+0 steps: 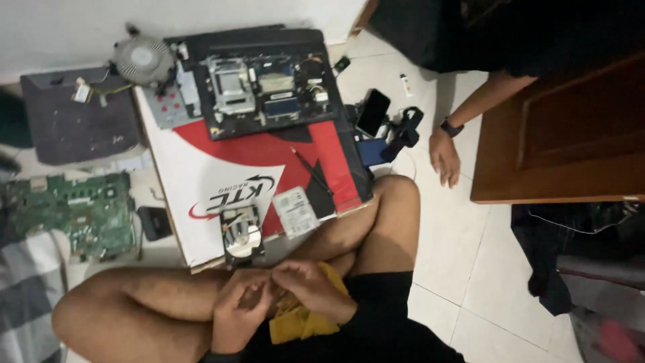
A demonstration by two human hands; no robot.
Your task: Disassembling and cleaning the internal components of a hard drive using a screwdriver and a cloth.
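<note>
The person sits cross-legged on the tiled floor (443, 242), and both hands meet low over the lap. The left hand (240, 314) and the right hand (310, 288) curl toward each other with fingertips nearly touching; whatever small thing they pinch between them is too small to make out, so I cannot tell what the grip holds. Under the hands lies a yellow cloth (302, 321).

Taking the red-and-white board (222, 168) as the landmark: an opened hard drive (242, 234) with a shiny platter rests on its near edge, just beyond the hands. Just right of the drive on the board lies the drive's flat cover plate (295, 212). A thin dark screwdriver (310, 169) lies further up on the board's red part. At the board's far end sits an opened laptop base (265, 84) with its insides bare. A round cooling fan (142, 59) lies at the board's far left corner. Left of the board, on the floor, is a green circuit board (70, 212), and beyond it a dark laptop lid (77, 117). Right of the board stand a phone (373, 112) and a small black holder (405, 131).

Another person's hand (445, 158), a watch on its wrist, rests on the floor right of the board, beside a wooden door (571, 134).
</note>
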